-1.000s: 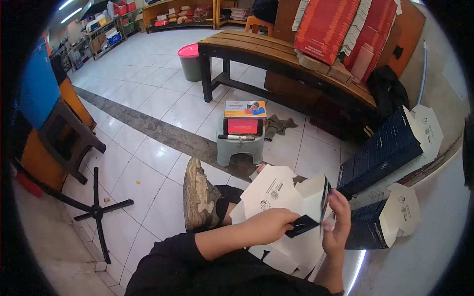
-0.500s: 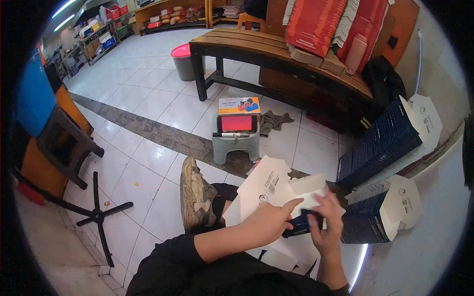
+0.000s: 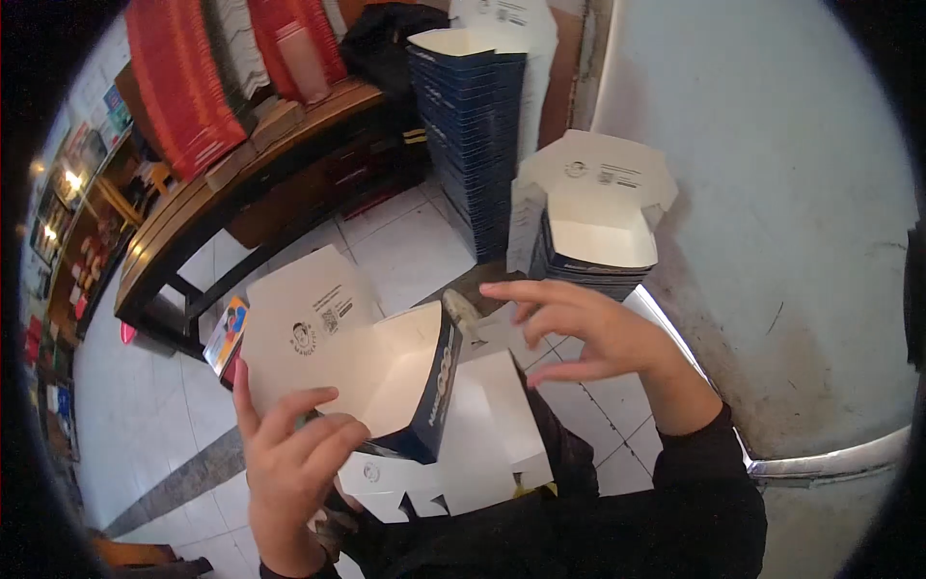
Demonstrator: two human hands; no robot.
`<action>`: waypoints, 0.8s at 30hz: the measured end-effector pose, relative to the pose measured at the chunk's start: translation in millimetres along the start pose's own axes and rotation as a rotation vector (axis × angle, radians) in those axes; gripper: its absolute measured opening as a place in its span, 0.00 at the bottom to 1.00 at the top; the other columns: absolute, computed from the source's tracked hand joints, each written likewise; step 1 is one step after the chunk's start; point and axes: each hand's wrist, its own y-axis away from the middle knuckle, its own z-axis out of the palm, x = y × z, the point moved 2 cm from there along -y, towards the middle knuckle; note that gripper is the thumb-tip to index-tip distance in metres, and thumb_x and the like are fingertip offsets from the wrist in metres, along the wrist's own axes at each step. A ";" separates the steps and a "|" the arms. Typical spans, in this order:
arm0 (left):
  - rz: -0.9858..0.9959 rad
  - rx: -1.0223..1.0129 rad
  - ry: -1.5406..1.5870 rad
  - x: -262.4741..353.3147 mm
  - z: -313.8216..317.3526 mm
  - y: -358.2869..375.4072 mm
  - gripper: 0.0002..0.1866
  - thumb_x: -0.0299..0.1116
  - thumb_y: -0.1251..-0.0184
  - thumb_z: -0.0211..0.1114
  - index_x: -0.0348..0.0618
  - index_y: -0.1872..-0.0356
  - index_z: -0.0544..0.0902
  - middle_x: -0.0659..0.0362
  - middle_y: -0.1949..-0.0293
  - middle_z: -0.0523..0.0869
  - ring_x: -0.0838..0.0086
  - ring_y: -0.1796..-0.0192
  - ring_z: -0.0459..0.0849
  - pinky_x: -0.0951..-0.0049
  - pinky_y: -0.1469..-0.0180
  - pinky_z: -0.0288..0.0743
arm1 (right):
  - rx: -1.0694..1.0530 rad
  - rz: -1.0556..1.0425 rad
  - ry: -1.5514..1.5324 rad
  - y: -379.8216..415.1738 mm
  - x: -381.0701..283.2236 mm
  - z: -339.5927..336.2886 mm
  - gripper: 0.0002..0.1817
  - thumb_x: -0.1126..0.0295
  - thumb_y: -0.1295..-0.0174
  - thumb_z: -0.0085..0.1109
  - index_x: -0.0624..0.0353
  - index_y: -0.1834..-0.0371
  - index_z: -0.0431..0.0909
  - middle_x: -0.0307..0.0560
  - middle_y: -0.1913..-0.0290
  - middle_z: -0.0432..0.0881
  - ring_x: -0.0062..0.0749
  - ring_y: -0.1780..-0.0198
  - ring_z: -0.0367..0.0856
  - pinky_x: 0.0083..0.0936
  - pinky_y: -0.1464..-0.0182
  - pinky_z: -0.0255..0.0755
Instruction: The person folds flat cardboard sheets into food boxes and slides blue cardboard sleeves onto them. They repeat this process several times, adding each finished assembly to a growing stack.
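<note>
A folded paper food box (image 3: 434,400), white inside and dark blue outside, tilts above my lap with its printed lid (image 3: 299,314) raised. My left hand (image 3: 299,454) holds it by its near left side, fingers bent over the edge and the index finger stretched along the lid. My right hand (image 3: 588,333) hovers apart from the box on its right, fingers spread and nothing in them. Beneath the box, white unfolded box blanks (image 3: 482,425) lie over my lap, partly hidden.
A short stack of nested dark blue boxes (image 3: 598,275) stands beyond my right hand, against the pale wall (image 3: 772,193). A taller stack (image 3: 468,145) rises behind it. The wooden bench (image 3: 183,203) at left carries red packs (image 3: 183,87).
My view has swung right towards the stacks. The box, earlier being folded between both hands, is now formed with its lid up. My right hand has let go and moved away.
</note>
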 end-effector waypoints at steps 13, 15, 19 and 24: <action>0.293 -1.108 -0.529 16.9 -113.5 -67.1 0.30 0.40 0.36 0.59 0.59 0.30 0.67 0.53 0.25 0.57 0.57 0.23 0.49 0.40 0.27 0.41 | 0.080 -0.335 -0.402 -38.5 24.0 96.6 0.15 0.71 0.46 0.66 0.54 0.56 0.75 0.55 0.32 0.66 0.50 0.38 0.72 0.37 0.46 0.74; 0.141 -0.489 -0.594 5.8 -101.4 -66.3 0.21 0.34 0.40 0.62 0.51 0.44 0.75 0.52 0.38 0.70 0.59 0.33 0.65 0.44 0.27 0.48 | 0.328 -0.373 -0.177 -36.5 30.0 75.2 0.13 0.71 0.48 0.66 0.53 0.60 0.75 0.55 0.39 0.72 0.49 0.44 0.75 0.38 0.49 0.75; 0.165 0.631 -0.021 -30.1 -35.7 -86.1 0.18 0.24 0.32 0.58 0.36 0.42 0.70 0.43 0.40 0.74 0.57 0.35 0.72 0.55 0.32 0.65 | 0.833 -0.152 0.457 16.8 57.9 -9.0 0.14 0.75 0.59 0.68 0.51 0.68 0.77 0.44 0.60 0.84 0.40 0.59 0.82 0.41 0.51 0.70; 0.272 0.014 0.435 38.1 126.2 -157.1 0.27 0.28 0.50 0.73 0.43 0.45 0.77 0.52 0.45 0.78 0.56 0.43 0.77 0.59 0.41 0.70 | 0.903 0.030 0.681 94.2 93.5 -68.8 0.12 0.75 0.58 0.70 0.55 0.71 0.76 0.42 0.70 0.79 0.40 0.66 0.77 0.38 0.58 0.64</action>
